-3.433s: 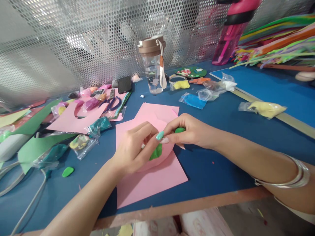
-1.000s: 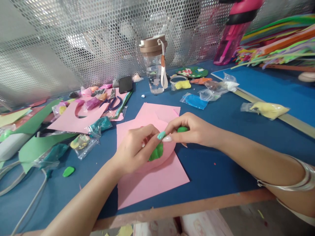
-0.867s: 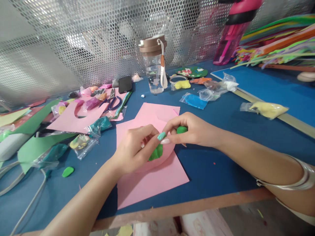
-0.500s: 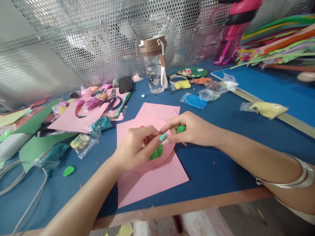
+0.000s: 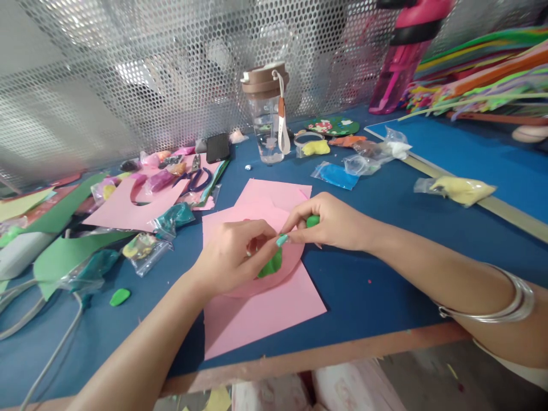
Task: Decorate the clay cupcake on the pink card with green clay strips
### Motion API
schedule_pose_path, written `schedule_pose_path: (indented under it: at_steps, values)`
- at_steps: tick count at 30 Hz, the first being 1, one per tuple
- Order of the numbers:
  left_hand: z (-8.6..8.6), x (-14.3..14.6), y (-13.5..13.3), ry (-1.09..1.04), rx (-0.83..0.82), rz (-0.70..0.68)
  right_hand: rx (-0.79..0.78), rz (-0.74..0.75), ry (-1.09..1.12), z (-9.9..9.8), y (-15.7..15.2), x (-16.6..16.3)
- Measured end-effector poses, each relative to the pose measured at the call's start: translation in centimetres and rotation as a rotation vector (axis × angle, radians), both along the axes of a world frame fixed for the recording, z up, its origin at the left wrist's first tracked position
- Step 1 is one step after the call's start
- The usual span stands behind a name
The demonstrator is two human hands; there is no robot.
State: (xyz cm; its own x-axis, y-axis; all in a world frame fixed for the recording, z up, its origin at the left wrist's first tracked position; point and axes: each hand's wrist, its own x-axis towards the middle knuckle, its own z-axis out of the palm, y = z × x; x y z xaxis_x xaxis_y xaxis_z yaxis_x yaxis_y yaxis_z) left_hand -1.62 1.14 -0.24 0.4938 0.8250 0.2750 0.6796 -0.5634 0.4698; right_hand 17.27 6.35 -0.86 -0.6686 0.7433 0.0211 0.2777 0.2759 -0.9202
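Note:
My left hand (image 5: 235, 251) is over the pink paper, its thumb and forefinger pinched together; what lies between them is too small to make out. The tips of my right hand (image 5: 331, 222) meet those of the left. Curled in the right palm is a ball of green clay (image 5: 313, 220). A flattened green clay piece (image 5: 271, 266) shows below my left thumb, on a round pink paper (image 5: 282, 279). Under that lie larger pink sheets (image 5: 265, 328). Part of the round paper is hidden beneath my hands.
A clear cup with a brown lid (image 5: 268, 123) stands behind, beside bagged yellow clay (image 5: 315, 148) and blue clay (image 5: 336, 175). At left are scissors (image 5: 199, 180), cut papers (image 5: 137, 202), a green clay blob (image 5: 120, 297) and a cable (image 5: 60, 354). A pink bottle (image 5: 400, 68) is back right.
Both hands stay fingertip to fingertip over the pink paper, with only slight finger movement. The view has shifted a little. The green clay remains in the right palm.

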Motion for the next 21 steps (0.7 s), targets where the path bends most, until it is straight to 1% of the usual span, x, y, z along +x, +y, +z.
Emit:
schedule_pose_path:
  at_steps: [6,14,21]
  values:
    - [0.01,-0.23,-0.05,-0.043,0.037,0.013,-0.064,0.001,0.007,0.1,-0.06,0.01]
    - [0.05,-0.16,-0.13,-0.1,0.035,0.025,-0.079,0.034,0.036,0.3,-0.19,0.01]
    - [0.02,-0.2,0.0,-0.14,0.001,0.046,-0.072,0.015,0.081,0.47,-0.27,-0.03]
